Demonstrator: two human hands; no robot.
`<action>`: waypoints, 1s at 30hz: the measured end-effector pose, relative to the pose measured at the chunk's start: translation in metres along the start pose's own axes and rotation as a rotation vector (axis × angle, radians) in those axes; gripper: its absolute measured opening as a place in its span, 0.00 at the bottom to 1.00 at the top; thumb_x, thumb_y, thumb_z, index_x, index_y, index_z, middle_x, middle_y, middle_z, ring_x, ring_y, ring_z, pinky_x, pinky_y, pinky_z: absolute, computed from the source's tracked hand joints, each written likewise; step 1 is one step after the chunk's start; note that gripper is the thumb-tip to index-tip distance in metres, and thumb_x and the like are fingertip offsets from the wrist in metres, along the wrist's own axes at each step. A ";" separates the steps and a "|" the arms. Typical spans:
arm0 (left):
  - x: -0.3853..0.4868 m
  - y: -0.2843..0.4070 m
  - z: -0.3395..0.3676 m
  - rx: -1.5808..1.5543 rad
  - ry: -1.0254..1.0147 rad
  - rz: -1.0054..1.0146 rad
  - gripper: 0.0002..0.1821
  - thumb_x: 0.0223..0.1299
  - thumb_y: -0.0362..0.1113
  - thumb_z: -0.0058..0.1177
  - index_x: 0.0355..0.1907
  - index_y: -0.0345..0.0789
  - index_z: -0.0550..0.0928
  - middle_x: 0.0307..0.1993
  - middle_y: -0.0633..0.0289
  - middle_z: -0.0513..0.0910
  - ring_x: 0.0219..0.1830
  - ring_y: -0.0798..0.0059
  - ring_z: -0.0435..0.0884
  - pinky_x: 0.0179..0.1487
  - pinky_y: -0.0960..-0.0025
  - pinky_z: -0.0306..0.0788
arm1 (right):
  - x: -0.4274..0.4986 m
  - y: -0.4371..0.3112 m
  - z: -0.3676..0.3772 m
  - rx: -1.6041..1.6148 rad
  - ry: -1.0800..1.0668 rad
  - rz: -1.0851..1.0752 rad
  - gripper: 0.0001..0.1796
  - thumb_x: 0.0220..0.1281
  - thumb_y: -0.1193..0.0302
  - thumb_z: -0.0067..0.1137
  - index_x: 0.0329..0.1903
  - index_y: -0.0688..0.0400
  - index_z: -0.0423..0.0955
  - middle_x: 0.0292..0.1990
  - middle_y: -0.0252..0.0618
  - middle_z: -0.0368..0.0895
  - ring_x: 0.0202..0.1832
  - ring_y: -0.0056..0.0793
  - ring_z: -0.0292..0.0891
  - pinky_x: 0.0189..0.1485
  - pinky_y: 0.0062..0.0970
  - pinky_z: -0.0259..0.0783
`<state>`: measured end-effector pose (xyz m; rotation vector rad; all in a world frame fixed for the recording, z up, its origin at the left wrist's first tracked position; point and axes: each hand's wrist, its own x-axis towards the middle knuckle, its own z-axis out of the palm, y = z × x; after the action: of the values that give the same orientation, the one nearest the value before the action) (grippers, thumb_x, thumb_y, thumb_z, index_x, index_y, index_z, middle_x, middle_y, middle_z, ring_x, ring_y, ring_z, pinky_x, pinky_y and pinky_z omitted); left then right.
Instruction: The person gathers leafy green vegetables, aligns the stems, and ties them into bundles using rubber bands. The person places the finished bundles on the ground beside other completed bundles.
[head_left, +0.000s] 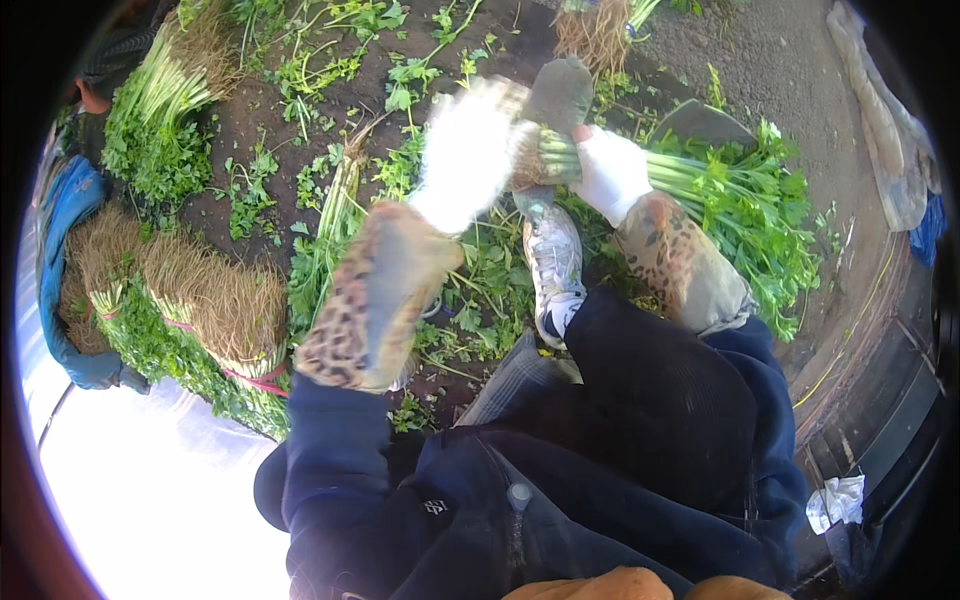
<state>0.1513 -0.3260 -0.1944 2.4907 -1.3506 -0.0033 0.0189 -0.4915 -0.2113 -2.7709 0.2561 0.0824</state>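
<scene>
My right hand (611, 171), in a white glove, is closed around the pale stalks of a celery bunch (750, 199). The bunch lies crosswise, its leaves to the right and its brown root end towards my left hand. My left hand (469, 154), also in a white glove, is at that root end and badly blurred, so its fingers and grip cannot be made out. Just above the stalks is a grey, rounded flat object (559, 94) of unclear kind. Both forearms wear leopard-print sleeve covers. A white sneaker (555, 255) stands below the bunch.
Tied celery bundles with bushy roots (217, 292) stand at the left beside blue sheeting (67, 262). A celery bundle (161, 112) lies at the upper left, loose stalks (337, 199) nearer. Roots (592, 37) show at the top. Part of another person (91, 97) appears far left.
</scene>
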 end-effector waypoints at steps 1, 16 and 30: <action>-0.003 0.011 0.014 -0.068 0.011 0.027 0.19 0.69 0.47 0.45 0.58 0.45 0.78 0.56 0.58 0.79 0.60 0.64 0.75 0.65 0.57 0.64 | 0.001 -0.001 0.002 0.020 0.035 -0.035 0.22 0.42 0.70 0.67 0.43 0.56 0.69 0.33 0.43 0.77 0.37 0.46 0.78 0.39 0.41 0.74; 0.029 -0.022 0.006 -0.616 -0.625 0.117 0.15 0.69 0.47 0.47 0.51 0.41 0.74 0.44 0.59 0.78 0.49 0.64 0.78 0.52 0.65 0.71 | -0.002 0.001 0.002 -0.005 -0.089 -0.037 0.21 0.41 0.68 0.68 0.40 0.56 0.69 0.34 0.44 0.76 0.39 0.46 0.77 0.39 0.41 0.73; -0.041 -0.143 0.015 0.438 -1.349 -0.160 0.28 0.58 0.44 0.55 0.61 0.35 0.74 0.55 0.46 0.79 0.57 0.59 0.79 0.57 0.58 0.74 | 0.008 -0.007 -0.008 0.010 -0.134 0.026 0.25 0.41 0.66 0.70 0.44 0.56 0.70 0.36 0.44 0.78 0.42 0.47 0.78 0.41 0.40 0.75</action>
<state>0.2430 -0.2242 -0.2531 2.9695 -1.5959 -1.8726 0.0281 -0.4895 -0.2025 -2.7384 0.2563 0.2709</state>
